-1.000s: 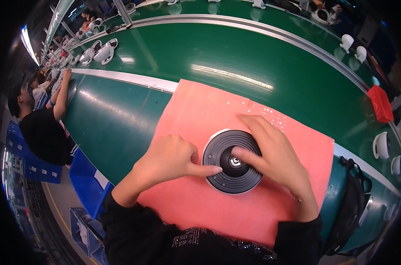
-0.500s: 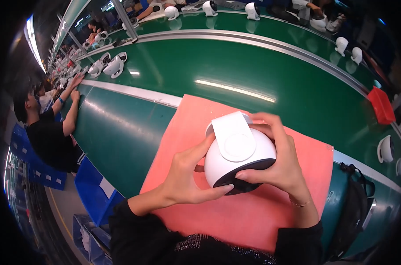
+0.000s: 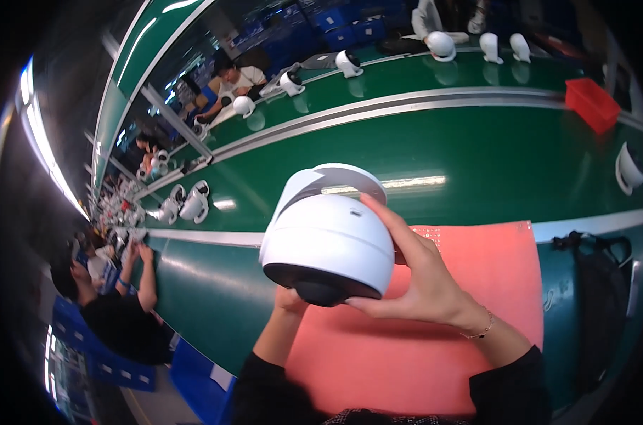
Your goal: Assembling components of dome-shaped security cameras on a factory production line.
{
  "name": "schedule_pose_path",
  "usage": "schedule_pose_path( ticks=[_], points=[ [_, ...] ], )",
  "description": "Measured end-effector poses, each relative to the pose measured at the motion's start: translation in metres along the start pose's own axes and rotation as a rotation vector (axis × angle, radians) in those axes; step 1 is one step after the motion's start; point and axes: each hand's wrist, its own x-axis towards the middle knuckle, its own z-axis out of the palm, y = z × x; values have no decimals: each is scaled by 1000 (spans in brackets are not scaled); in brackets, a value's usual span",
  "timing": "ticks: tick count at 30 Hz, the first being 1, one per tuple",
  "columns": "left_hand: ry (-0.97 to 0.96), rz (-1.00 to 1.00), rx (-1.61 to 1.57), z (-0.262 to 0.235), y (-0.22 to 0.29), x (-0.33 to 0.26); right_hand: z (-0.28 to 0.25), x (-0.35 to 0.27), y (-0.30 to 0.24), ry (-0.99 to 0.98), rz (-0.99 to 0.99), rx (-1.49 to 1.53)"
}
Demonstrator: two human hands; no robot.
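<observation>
A round white security camera (image 3: 328, 234) with a black front band and dark lens is held up above a pink mat (image 3: 470, 283). Its curved white stand arches over the top, on the far side. My right hand (image 3: 427, 283) grips the right side, the thumb under the black band and the fingers reaching up behind the shell. Below the left part of the camera my left hand (image 3: 290, 300) supports it; most of its fingers are hidden behind the body.
Beyond the mat runs a green conveyor (image 3: 477, 163), with more white cameras (image 3: 194, 202) at its left. A red bin (image 3: 592, 105) stands at far right, above a white camera (image 3: 629, 168). A black strapped bag (image 3: 598, 304) lies at right. A co-worker (image 3: 116, 312) sits at left.
The camera has been raised and tilted in my hands, so its stand now points away. My left hand has gone from its left side to underneath. The view has turned too.
</observation>
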Motion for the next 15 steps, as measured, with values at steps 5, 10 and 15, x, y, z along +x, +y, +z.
schedule_pose_path(
  ticks=[5,10,15],
  points=[
    [58,-31,-270,23,-23,22,-10,-5,4,119,-69,-100],
    [329,-141,-289,37,-30,33,-19,4,27,322,69,85],
    [69,-515,-342,53,-46,61,-55,12,64,538,500,479]
  ],
)
